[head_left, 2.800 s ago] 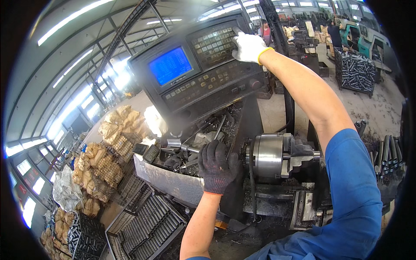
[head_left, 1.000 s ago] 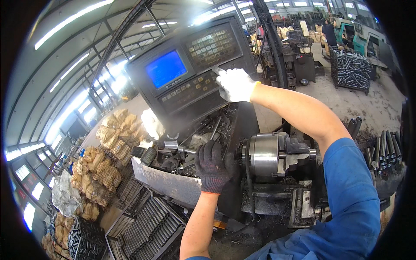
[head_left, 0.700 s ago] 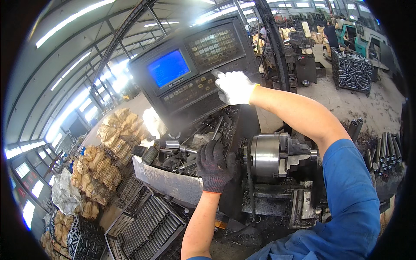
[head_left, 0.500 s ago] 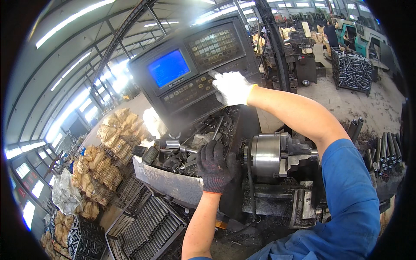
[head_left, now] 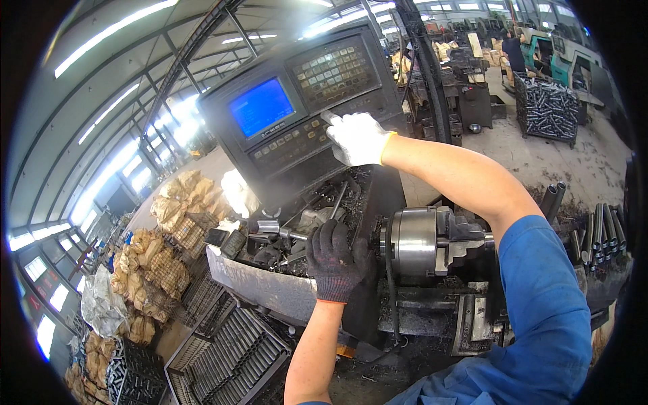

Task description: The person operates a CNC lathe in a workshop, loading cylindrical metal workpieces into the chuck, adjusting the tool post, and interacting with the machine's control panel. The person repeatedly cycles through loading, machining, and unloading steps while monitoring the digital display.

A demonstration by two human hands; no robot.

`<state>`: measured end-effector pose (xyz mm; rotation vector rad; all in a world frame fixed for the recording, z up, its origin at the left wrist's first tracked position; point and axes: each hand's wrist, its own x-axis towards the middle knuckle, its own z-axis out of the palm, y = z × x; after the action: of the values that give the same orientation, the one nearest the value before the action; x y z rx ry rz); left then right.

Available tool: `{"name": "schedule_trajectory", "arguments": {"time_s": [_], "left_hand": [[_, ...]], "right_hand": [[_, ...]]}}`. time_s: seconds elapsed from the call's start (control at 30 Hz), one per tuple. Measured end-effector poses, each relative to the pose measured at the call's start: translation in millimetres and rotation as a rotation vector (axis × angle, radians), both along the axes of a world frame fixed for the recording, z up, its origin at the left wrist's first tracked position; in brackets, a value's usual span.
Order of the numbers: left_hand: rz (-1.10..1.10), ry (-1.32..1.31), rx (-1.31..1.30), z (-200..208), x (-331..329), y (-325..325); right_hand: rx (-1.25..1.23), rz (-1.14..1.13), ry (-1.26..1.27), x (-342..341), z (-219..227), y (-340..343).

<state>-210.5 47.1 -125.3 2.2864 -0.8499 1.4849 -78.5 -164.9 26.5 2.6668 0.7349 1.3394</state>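
Observation:
My right hand (head_left: 358,139), in a white glove with a grey fingertip, is at the lower right of the machine's control panel (head_left: 297,162). One finger reaches out to the panel's buttons, and the others are loosely bent. What lies under the fingertip is hidden. My left hand (head_left: 335,262), in a dark glove, rests with its fingers stretched out at the edge of a cluttered tray (head_left: 263,283), holding nothing visible. A steel lathe chuck (head_left: 414,241) with stepped jaws is right of it, below my right forearm. The screen (head_left: 262,106) glows blue.
Metal parts and tools, including a wrench-like bar (head_left: 337,200), lie on the tray. A crate of rods (head_left: 229,354) stands below left, near brown sacks (head_left: 145,263). Metal tubes (head_left: 603,233) are stacked at right. Farther back are a full parts bin (head_left: 548,111) and a person (head_left: 513,52).
Both hands keep nearly the same places. The whole view has shifted very slightly, and the person in the far background has changed posture a little.

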Motion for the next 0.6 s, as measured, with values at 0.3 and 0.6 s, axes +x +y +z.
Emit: {"name": "schedule_trajectory", "arguments": {"time_s": [0.3,0.6], "left_hand": [[0.002,0.032,0.013,-2.4,0.9,2.4],[0.002,0.016,0.005,-3.9,2.7,3.6]], "right_hand": [[0.002,-0.011,0.046,-9.8,7.6,4.0],[0.012,0.007,0.014,-0.9,1.7,0.9]]}}
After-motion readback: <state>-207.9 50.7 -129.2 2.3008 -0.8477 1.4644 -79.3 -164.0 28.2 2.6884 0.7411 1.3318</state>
